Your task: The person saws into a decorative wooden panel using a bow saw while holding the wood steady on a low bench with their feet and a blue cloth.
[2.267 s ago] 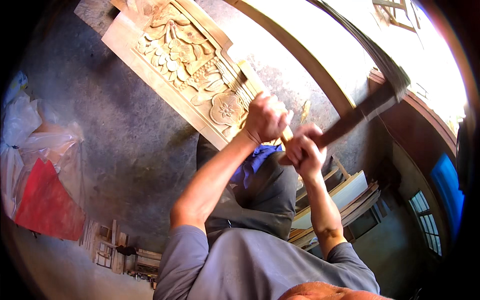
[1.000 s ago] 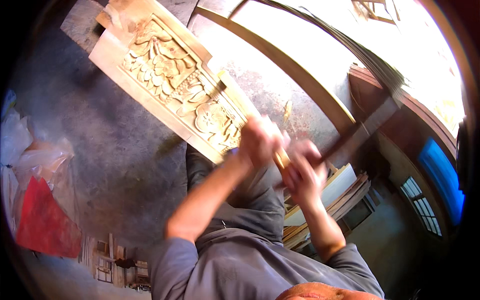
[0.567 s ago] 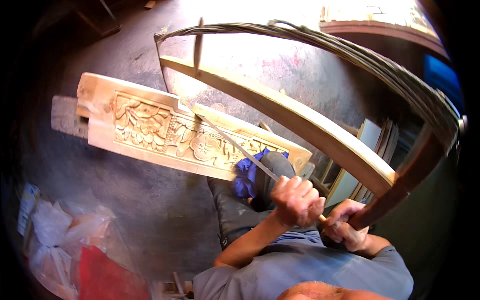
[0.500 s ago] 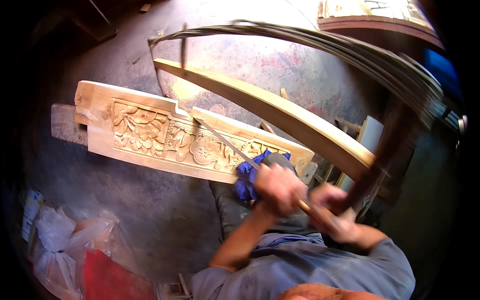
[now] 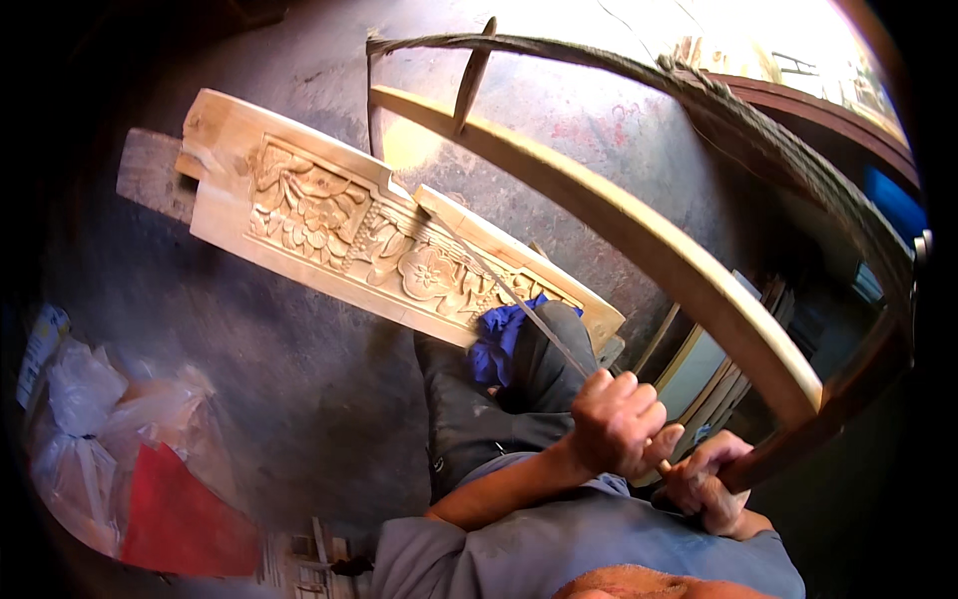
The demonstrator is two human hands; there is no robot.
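My two hands on a frame saw (image 5: 639,228) at a carved wooden panel (image 5: 222,190). The panel slants away ahead of me, its near end by my knee (image 5: 561,344) and a blue cloth (image 5: 496,344); a wood block (image 5: 152,175) juts out beyond its far end. My left hand (image 5: 621,424) is curled into a fist at the near end of the blade (image 5: 529,307); my right hand (image 5: 711,481), just beside it, wraps the dark end arm (image 5: 793,444). Done: the floral relief (image 5: 427,272) stands raised, and the upper edge is stepped. Left, I judge: sawing along the edge strip (image 5: 489,230), which appears attached. Whether the teeth sit in a cut, I cannot tell.
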